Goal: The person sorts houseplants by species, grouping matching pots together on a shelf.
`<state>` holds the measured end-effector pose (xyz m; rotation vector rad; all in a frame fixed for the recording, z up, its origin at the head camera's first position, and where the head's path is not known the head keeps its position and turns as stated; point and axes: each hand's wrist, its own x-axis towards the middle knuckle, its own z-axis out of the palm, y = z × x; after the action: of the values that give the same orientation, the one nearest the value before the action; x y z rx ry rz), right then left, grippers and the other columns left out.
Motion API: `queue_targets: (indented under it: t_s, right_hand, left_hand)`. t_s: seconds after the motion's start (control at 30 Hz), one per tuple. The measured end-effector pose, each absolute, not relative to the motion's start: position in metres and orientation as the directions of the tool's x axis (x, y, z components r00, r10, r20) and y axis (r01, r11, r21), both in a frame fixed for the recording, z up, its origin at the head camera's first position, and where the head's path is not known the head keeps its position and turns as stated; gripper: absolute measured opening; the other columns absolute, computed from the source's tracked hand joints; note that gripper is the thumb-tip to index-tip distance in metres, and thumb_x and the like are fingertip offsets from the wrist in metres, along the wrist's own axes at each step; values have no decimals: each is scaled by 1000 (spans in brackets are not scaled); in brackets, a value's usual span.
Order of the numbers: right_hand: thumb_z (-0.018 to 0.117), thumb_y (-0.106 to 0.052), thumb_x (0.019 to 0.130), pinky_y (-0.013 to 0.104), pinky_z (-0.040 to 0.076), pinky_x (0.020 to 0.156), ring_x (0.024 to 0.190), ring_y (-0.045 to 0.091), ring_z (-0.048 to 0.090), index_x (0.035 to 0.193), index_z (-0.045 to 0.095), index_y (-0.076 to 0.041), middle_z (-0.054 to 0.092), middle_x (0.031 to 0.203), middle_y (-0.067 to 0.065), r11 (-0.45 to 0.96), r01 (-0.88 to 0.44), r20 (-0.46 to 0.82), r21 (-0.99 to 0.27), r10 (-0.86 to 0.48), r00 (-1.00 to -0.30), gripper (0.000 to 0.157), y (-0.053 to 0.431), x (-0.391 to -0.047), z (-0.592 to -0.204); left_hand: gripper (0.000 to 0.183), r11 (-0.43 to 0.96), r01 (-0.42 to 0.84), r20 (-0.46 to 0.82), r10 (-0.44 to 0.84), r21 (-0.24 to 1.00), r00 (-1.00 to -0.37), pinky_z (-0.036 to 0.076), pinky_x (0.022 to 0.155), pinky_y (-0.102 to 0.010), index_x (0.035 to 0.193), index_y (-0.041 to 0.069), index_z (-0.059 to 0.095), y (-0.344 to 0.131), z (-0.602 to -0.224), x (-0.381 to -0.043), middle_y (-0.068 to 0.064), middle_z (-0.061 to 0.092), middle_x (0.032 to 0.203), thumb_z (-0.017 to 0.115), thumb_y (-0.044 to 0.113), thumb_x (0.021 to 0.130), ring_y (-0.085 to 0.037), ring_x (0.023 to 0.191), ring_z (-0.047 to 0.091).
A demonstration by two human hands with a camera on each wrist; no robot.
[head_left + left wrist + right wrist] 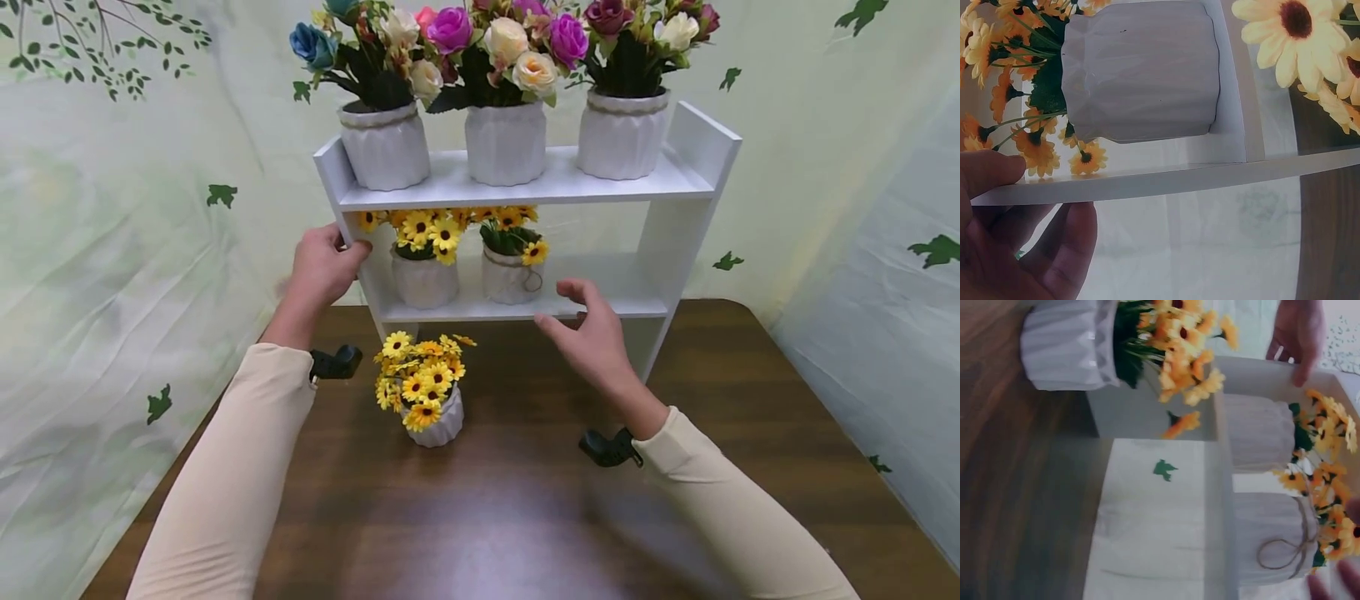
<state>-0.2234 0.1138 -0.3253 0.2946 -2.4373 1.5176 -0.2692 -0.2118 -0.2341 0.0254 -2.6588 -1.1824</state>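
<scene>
My left hand (322,262) grips the left side panel of a white two-tier shelf (690,233); in the left wrist view the thumb lies on one face of the panel and the fingers on the other. Nothing is in my right hand (592,337), its fingers loosely bent in front of the lower tier. Closest to it on that tier stands a white pot of yellow flowers (512,275) with a twine bow. Another yellow-flowered pot (425,279) stands to its left, beside my left hand. A third pot of yellow flowers (438,417) is on the table before the shelf.
Along the upper tier stand three white pots of roses: one with blue blooms (386,150), one with purple and cream (506,146), one with dark red (622,137). The shelf stands on a brown wooden table (510,500), with a leaf-patterned backdrop (150,250) behind.
</scene>
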Motion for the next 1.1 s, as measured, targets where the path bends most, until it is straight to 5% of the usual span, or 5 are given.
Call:
queue_targets:
  t_s: [0.13, 0.3, 0.57, 0.8, 1.1]
  right_hand:
    - [70, -16, 90, 35, 53, 83, 95, 23, 64, 105, 65, -6, 69, 104, 11, 417, -419, 438, -807, -53, -897, 19, 115, -214, -343]
    - [70, -15, 89, 27, 49, 70, 79, 17, 59, 98, 68, -10, 69, 91, 7, 454, -404, 322, -794, -250, -913, 10, 111, -210, -372]
    - [75, -18, 85, 38, 54, 87, 103, 21, 65, 122, 60, -10, 68, 115, 11, 529, -299, 77, -794, -399, -914, 41, 84, -215, -417]
    - [80, -23, 81, 51, 43, 110, 135, 33, 51, 145, 43, -9, 50, 147, 17, 481, -265, 68, -836, -389, -919, 75, 52, -222, -436]
    - [81, -28, 77, 54, 34, 116, 142, 35, 41, 152, 32, -8, 41, 154, 17, 428, -272, 81, -862, -413, -907, 92, 16, -224, -446]
  left_hand:
    - [46, 674, 73, 208, -121, 735, -971, 50, 82, -39, 134, 0, 56, -210, -235, -270, -24, 60, 133, 49, 24, 96, -34, 109, 59]
    - [46, 671, 73, 200, -114, 738, -973, 51, 84, -41, 137, 0, 55, -210, -235, -270, -24, 59, 135, 49, 23, 97, -35, 110, 59]
    - [47, 671, 65, 192, -117, 738, -974, 52, 84, -41, 138, 2, 54, -210, -236, -271, -24, 59, 136, 50, 24, 97, -35, 110, 60]
    - [46, 680, 71, 203, -117, 730, -972, 52, 81, -39, 137, 2, 55, -210, -235, -272, -24, 60, 133, 50, 24, 97, -35, 107, 61]
    - [46, 688, 85, 223, -113, 721, -968, 49, 81, -41, 137, 2, 55, -210, -238, -271, -24, 61, 127, 49, 25, 98, -35, 105, 58]
